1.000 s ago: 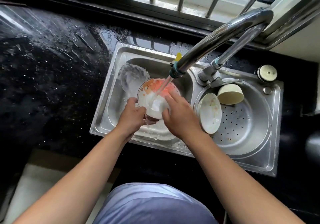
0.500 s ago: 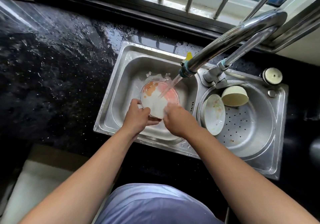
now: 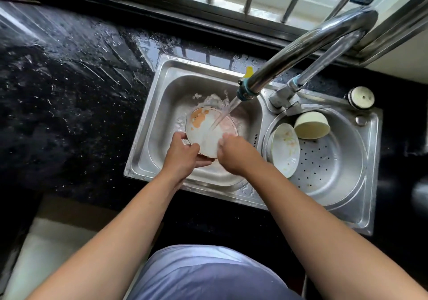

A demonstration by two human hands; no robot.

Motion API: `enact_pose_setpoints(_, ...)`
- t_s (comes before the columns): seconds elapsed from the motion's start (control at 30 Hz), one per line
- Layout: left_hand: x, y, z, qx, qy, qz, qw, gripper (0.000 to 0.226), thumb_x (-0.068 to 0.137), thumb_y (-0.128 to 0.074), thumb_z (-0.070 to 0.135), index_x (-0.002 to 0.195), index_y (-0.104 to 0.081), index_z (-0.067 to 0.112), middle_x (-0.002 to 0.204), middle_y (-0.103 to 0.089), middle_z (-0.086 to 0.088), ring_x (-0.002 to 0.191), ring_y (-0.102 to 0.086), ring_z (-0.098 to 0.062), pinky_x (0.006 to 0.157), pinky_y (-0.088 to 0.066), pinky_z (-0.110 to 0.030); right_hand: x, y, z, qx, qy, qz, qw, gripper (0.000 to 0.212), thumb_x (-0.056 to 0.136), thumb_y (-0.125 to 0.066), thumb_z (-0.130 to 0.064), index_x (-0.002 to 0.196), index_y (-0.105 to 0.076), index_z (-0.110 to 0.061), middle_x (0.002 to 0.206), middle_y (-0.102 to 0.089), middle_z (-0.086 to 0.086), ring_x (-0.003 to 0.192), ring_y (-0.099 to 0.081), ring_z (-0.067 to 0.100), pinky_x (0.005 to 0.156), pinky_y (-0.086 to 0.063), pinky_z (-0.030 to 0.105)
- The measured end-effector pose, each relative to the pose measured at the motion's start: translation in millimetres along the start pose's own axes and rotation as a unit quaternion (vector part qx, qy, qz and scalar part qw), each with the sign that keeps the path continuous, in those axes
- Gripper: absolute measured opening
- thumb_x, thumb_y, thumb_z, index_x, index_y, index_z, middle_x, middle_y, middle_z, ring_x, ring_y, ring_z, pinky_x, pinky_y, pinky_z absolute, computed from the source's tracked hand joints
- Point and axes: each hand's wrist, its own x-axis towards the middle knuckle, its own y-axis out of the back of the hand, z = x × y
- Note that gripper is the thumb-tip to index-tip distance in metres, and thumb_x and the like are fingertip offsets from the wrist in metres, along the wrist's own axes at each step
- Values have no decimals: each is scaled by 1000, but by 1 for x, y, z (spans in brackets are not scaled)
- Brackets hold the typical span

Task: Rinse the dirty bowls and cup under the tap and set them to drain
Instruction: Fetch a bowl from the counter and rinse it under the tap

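Gripping the near rim of a white bowl point(image 3: 203, 135), the left hand point(image 3: 183, 155) holds it tilted over the left sink basin point(image 3: 162, 114), while the right hand point(image 3: 234, 152) is closed over the bowl's right edge, its fingers partly hidden by water. Orange residue clings to the bowl's upper left inside. Water from the tap point(image 3: 301, 47) strikes the bowl and splashes behind it. In the perforated right basin point(image 3: 335, 160), a second bowl point(image 3: 285, 152) leans on its edge, touching an overturned cream cup point(image 3: 311, 125). Droplets cover the dark surface point(image 3: 69, 79).
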Motion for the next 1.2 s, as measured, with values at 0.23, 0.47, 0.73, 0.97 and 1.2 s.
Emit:
enact_pose_setpoints(0.23,-4,2,-3,-13,-8,0,1000,30,90,-59,9,118,-46,7,95,-78,-29,76,-80,-40,67,-67,-46,9,10,-36,111,94,-25,989,35,105,-40,-22,132,-60,-14,136,-63,19,118,-62,41,96,-50,43)
enact_pose_setpoints(0.47,-6,9,0,-23,1,20,1000,26,88,-49,6,113,-46,14,99,-74,-27,77,-81,-39,65,-67,-39,-36,-15,7,68,76,-12,995,39,98,-54,-28,135,-61,-17,141,-57,3,137,-45,28,118,-32,45)
enact_pose_setpoints(0.73,-8,3,6,-21,-4,53,998,30,95,-64,26,115,-54,6,90,-79,-21,70,-81,-34,54,-62,-30,-21,-30,6,96,49,132,985,25,96,-61,-19,118,-71,-25,111,-76,7,105,-67,33,81,-56,44)
enact_pose_setpoints(0.97,-13,10,-14,-61,93,24,994,31,108,-46,41,114,-62,15,106,-76,-7,88,-74,-21,71,-58,-35,4,-33,-23,353,-72,64,931,15,90,-66,-25,97,-74,-14,90,-77,13,88,-72,36,76,-58,47)
enact_pose_setpoints(1.2,-18,-6,-23,-283,251,-58,924,49,106,-50,48,108,-62,0,104,-74,-24,99,-70,-33,86,-57,-48,8,-35,-39,805,-284,14,521,10,100,-63,-12,106,-62,-5,96,-70,15,76,-68,25,50,-61,28)
